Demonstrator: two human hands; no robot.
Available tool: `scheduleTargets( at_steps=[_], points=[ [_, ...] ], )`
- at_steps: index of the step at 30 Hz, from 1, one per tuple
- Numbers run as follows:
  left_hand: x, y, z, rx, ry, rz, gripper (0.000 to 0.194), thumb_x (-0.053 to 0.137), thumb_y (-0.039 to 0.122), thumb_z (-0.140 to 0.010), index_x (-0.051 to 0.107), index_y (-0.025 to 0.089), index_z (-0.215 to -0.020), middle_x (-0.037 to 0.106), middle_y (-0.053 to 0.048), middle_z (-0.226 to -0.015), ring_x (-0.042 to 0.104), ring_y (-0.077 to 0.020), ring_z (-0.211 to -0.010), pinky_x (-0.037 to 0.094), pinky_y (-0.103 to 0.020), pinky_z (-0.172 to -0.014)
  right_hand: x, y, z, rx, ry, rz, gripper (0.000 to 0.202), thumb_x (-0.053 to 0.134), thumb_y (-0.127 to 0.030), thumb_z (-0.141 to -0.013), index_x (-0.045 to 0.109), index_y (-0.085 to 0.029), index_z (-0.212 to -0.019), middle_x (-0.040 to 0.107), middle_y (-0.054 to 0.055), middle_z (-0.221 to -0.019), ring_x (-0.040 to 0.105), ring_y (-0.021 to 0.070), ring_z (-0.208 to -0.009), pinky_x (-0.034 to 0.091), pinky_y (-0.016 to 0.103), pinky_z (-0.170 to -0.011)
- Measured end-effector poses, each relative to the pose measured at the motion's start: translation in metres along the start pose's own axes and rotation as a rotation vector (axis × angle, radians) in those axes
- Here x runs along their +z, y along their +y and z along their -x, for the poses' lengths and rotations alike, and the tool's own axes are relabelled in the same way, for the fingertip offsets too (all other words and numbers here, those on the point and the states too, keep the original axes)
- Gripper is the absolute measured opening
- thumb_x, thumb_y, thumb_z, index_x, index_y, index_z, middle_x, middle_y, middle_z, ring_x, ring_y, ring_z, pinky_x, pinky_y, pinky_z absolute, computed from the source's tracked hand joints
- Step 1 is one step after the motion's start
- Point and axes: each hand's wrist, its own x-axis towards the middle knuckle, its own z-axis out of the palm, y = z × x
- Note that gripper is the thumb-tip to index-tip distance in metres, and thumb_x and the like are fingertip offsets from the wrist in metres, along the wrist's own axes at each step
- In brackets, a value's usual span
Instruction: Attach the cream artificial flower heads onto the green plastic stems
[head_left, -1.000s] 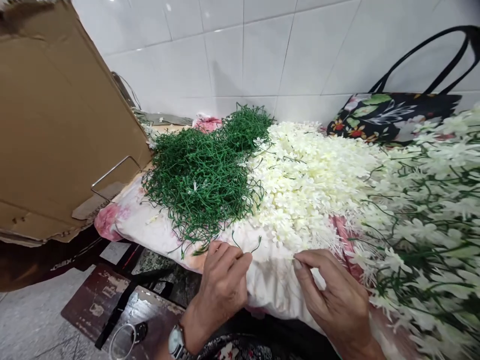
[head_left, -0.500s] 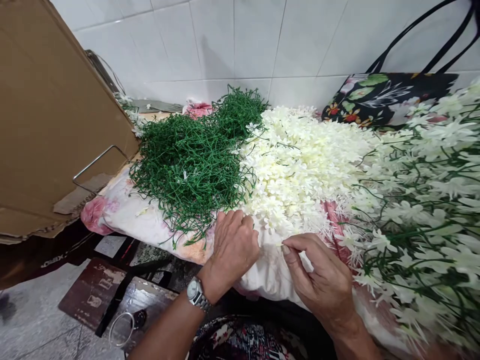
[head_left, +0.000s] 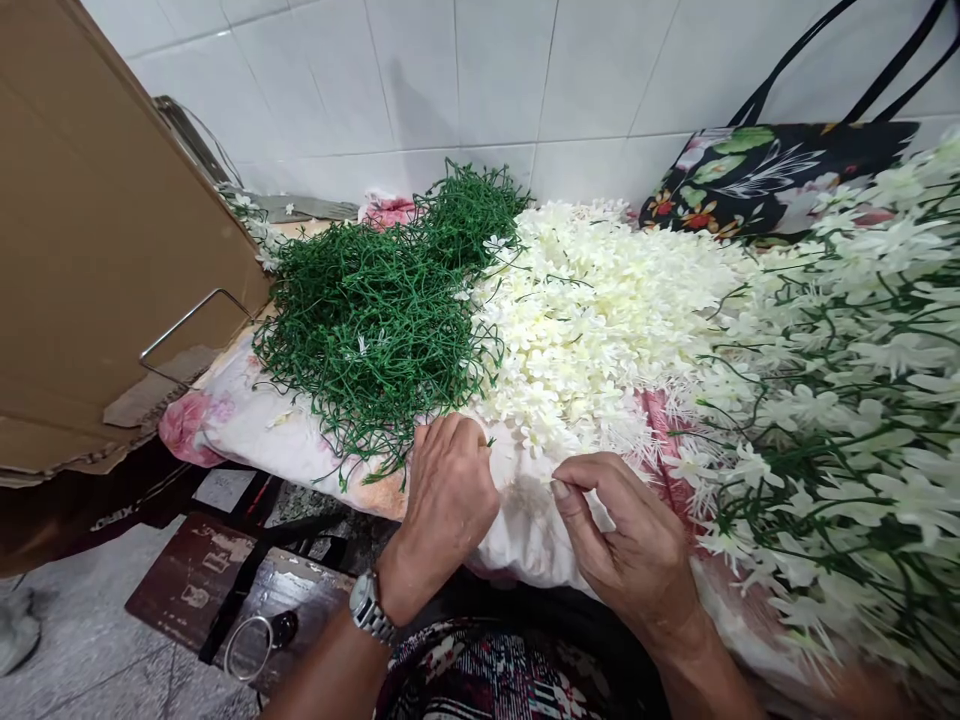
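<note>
right now the left hand (head_left: 450, 490) is curled shut at the near edge of the green stem pile (head_left: 375, 330), a short green tip showing by its fingers; whether it grips a stem i cannot tell. the right hand (head_left: 630, 545) pinches narrow, thumb to forefinger, just below the loose white blossoms (head_left: 600, 320); what it pinches is too small to see. as a judgement, keep both hands close over the floral cloth (head_left: 247, 430), grip lightly, and work clear of the assembled sprays (head_left: 847, 420).
</note>
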Motion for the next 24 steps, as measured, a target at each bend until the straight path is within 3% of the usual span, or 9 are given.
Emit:
scheduleTargets(
  at_steps=[5, 11, 17, 24],
  points=[
    [-0.016, -0.004, 0.017, -0.023, 0.084, 0.328, 0.015, 0.040, 0.010, -0.081, 0.042, 0.022, -0.071, 0.051, 0.002, -0.062, 0.050, -0.0154, -0.058, 0.039, -0.028, -0.056, -0.001, 0.001, 0.001, -0.035, -0.038, -0.056, 0.013, 0.049, -0.006, -0.084, 0.054, -0.018, -0.087, 0.064, 0.005, -0.077, 0.063, 0.0138, -0.072, 0.053, 0.025, -0.065],
    [-0.017, -0.008, 0.028, -0.097, 0.221, 0.622, 0.010, 0.043, 0.014, -0.085, 0.047, 0.021, -0.078, 0.045, 0.004, -0.064, 0.044, -0.0103, -0.053, 0.036, -0.023, -0.050, -0.004, -0.001, 0.002, 0.049, -0.070, -0.111, 0.010, 0.050, -0.011, -0.085, 0.054, -0.019, -0.082, 0.059, -0.001, -0.065, 0.059, 0.0099, -0.057, 0.047, 0.018, -0.053],
    [-0.018, -0.004, 0.031, -0.157, 0.196, 0.930, 0.004, 0.054, 0.018, -0.082, 0.053, 0.019, -0.078, 0.048, 0.003, -0.064, 0.043, -0.0091, -0.051, 0.034, -0.020, -0.045, -0.013, -0.011, 0.000, 0.144, -0.110, -0.224, 0.009, 0.049, -0.014, -0.086, 0.056, -0.018, -0.082, 0.058, -0.001, -0.067, 0.056, 0.0098, -0.056, 0.045, 0.019, -0.051],
    [-0.010, -0.006, 0.036, -0.105, 0.194, 1.142, 0.009, 0.059, 0.025, -0.084, 0.062, 0.019, -0.078, 0.054, 0.001, -0.067, 0.048, -0.0121, -0.059, 0.038, -0.024, -0.053, -0.021, -0.031, -0.017, -0.008, -0.153, -0.278, 0.013, 0.051, -0.006, -0.084, 0.055, -0.018, -0.087, 0.055, -0.001, -0.069, 0.054, 0.0091, -0.061, 0.045, 0.020, -0.056]
  ],
)
